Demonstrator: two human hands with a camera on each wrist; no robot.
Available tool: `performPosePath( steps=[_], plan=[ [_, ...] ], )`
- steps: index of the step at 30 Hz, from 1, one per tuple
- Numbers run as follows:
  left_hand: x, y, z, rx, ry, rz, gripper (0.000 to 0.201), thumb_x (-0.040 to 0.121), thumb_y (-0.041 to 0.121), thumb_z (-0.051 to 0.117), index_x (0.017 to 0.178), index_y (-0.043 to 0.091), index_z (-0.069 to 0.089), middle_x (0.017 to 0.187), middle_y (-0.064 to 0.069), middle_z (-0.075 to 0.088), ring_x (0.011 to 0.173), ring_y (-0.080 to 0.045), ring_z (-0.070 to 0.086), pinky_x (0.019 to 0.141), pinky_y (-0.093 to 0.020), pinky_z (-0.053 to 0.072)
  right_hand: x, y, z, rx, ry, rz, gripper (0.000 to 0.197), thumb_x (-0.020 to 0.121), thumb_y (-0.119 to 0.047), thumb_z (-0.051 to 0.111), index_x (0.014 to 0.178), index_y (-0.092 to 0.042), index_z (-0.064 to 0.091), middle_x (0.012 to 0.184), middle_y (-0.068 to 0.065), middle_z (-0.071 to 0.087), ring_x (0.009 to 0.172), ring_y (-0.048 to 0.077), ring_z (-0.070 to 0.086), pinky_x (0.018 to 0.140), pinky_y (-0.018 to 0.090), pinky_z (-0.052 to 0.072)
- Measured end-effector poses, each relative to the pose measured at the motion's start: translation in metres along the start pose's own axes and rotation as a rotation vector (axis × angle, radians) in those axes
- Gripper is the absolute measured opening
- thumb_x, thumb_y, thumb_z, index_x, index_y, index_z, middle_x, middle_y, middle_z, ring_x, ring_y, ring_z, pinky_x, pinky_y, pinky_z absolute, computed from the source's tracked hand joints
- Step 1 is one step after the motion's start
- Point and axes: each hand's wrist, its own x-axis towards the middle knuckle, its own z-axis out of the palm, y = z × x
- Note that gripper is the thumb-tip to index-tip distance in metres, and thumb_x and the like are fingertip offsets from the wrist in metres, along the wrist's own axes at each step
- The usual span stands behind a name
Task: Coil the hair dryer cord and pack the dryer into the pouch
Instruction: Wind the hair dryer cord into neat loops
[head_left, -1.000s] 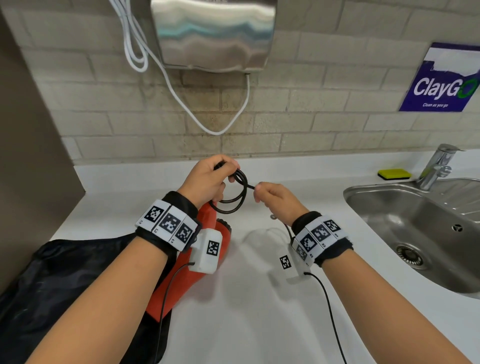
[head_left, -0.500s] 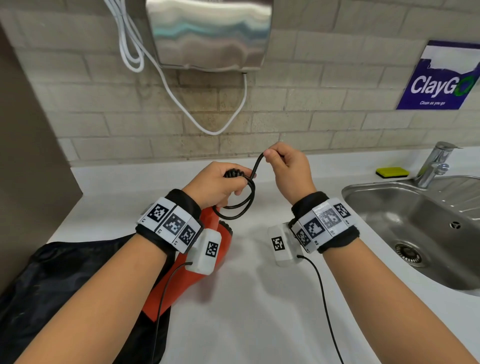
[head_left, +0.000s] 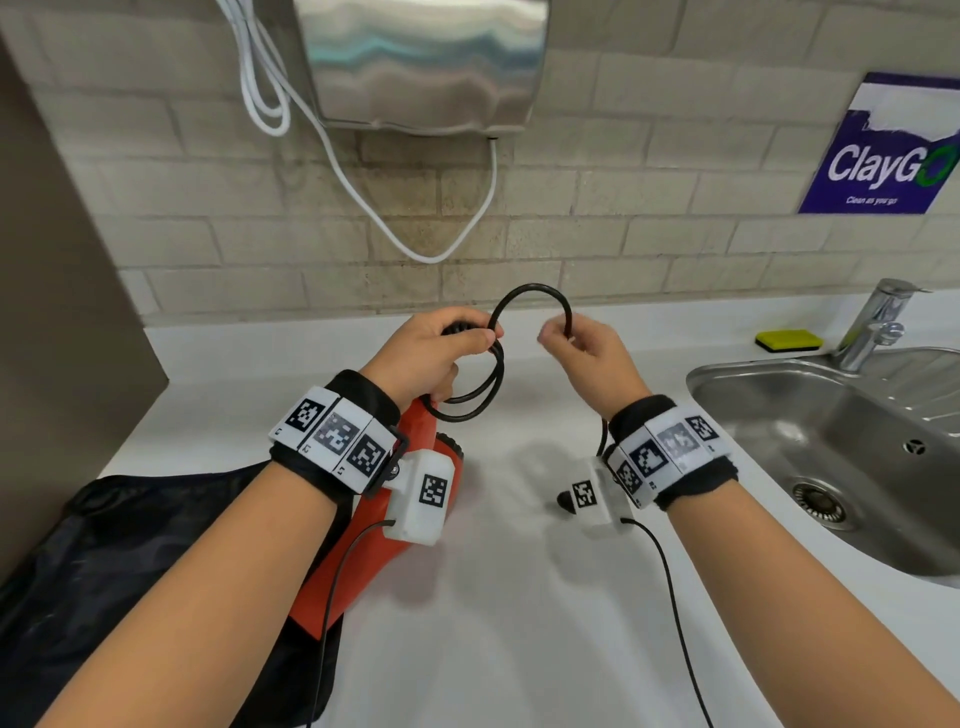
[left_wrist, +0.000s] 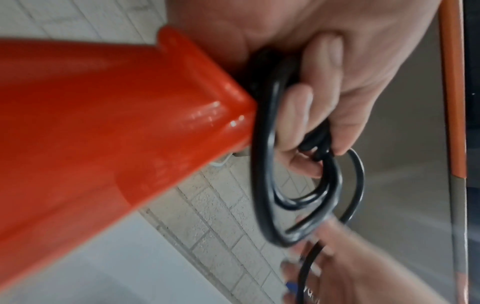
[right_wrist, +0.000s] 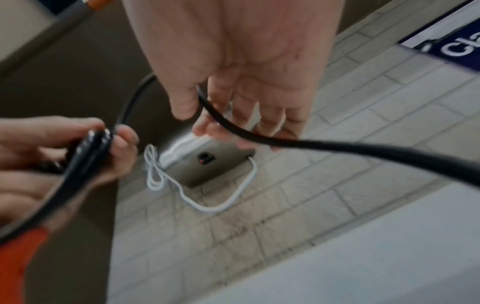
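This looks like a shared washroom or pantry corner in some public building rather than a home. A steel hand dryer (head_left: 423, 60) hangs on the pale brick-tile wall (head_left: 649, 218), its white cable (head_left: 363, 192) looping beneath. A white counter (head_left: 519, 597) runs into a stainless sink (head_left: 779, 410) with a chrome tap (head_left: 878, 322), a yellow-green sponge (head_left: 788, 340) beside it. A purple "ClayGo – Clean as you go" sign (head_left: 883, 150) is stuck to the wall, the sort of notice put up for many users.
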Motion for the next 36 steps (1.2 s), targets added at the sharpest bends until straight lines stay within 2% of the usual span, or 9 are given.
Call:
performPosePath(
  steps=[3,8,10,13,17,20,25,30,36],
  plan=[
    [0.002,-0.002,-0.003,-0.022,0.036,0.015,0.012,0.091,0.011,0.052,0.092,0.018,0.061,0.038,0.013,0.049,0.027,-0.006,0.026,0.034,-0.018,0.026,-0.016,0.033,-0.001,-0.155,-0.189,0.162,0.01,0.089,-0.012,0.053,0.083,-0.014,0.061,0.084,0.001,0.06,0.07,0.005,0.05,0.068,0.01,0.039],
    [0.008,-0.007,-0.004,-0.097,0.168,0.008,0.015,0.09,0.013,0.055,0.085,0.024,0.063,0.063,0.009,0.059,0.027,-0.007,0.027,0.035,-0.018,0.027,-0.041,0.072,-0.001,-0.246,-0.373,0.426,0.007,0.088,-0.017,0.056,0.085,-0.014,0.061,0.093,0.002,0.061,0.085,0.015,0.054,0.068,0.018,0.038],
    [0.011,-0.009,-0.005,-0.125,0.208,-0.003,0.012,0.09,0.016,0.054,0.084,0.024,0.061,0.073,0.004,0.06,0.028,-0.006,0.027,0.035,-0.018,0.027,-0.051,0.08,-0.001,-0.279,-0.494,0.476,0.006,0.087,-0.013,0.057,0.089,-0.013,0.063,0.097,0.0,0.059,0.092,0.015,0.053,0.078,0.015,0.038],
    [0.013,-0.009,-0.005,-0.14,0.216,-0.017,0.008,0.091,0.02,0.053,0.086,0.019,0.059,0.079,0.001,0.06,0.026,-0.006,0.026,0.034,-0.017,0.026,-0.058,0.09,0.002,-0.414,-0.577,0.471,0.012,0.088,-0.012,0.052,0.093,-0.016,0.061,0.111,0.0,0.06,0.087,0.009,0.053,0.07,0.007,0.039],
    [0.013,-0.009,-0.004,-0.144,0.194,-0.003,0.014,0.093,0.021,0.049,0.082,0.017,0.057,0.076,0.001,0.059,0.026,-0.006,0.026,0.033,-0.017,0.025,-0.048,0.09,0.007,-0.463,-0.357,0.428,0.017,0.09,-0.004,0.043,0.076,-0.01,0.052,0.097,0.012,0.059,0.075,0.017,0.056,0.06,0.01,0.043],
    [0.011,-0.009,-0.005,-0.136,0.156,0.021,0.014,0.094,0.02,0.047,0.084,0.018,0.056,0.076,0.002,0.057,0.027,-0.006,0.026,0.033,-0.017,0.025,-0.04,0.074,0.007,-0.227,-0.216,0.384,0.031,0.091,0.001,0.038,0.068,-0.016,0.048,0.085,0.014,0.054,0.071,0.023,0.053,0.064,0.016,0.044],
    [0.011,-0.01,-0.004,-0.136,0.128,0.032,0.014,0.095,0.018,0.045,0.092,0.019,0.06,0.074,0.002,0.055,0.028,-0.006,0.026,0.033,-0.017,0.023,-0.032,0.015,0.014,0.224,0.03,0.201,0.028,0.095,-0.001,0.036,0.076,-0.02,0.045,0.079,0.005,0.057,0.082,0.024,0.058,0.073,0.033,0.055],
    [0.014,-0.01,0.0,-0.077,0.163,0.022,0.018,0.095,0.024,0.044,0.086,0.014,0.056,0.076,0.003,0.056,0.027,-0.007,0.029,0.034,-0.017,0.026,-0.036,-0.034,0.013,0.54,0.127,0.055,0.025,0.087,0.008,0.049,0.074,-0.014,0.046,0.077,0.003,0.056,0.06,0.005,0.063,0.06,0.02,0.058],
    [0.014,-0.008,0.007,-0.037,0.128,0.025,0.021,0.096,0.027,0.042,0.091,0.01,0.054,0.078,0.001,0.056,0.027,-0.006,0.03,0.034,-0.017,0.027,-0.04,-0.043,0.027,0.464,0.166,-0.065,0.032,0.078,0.012,0.06,0.071,-0.018,0.049,0.073,-0.001,0.058,0.071,0.014,0.064,0.07,0.028,0.058]
  ],
)
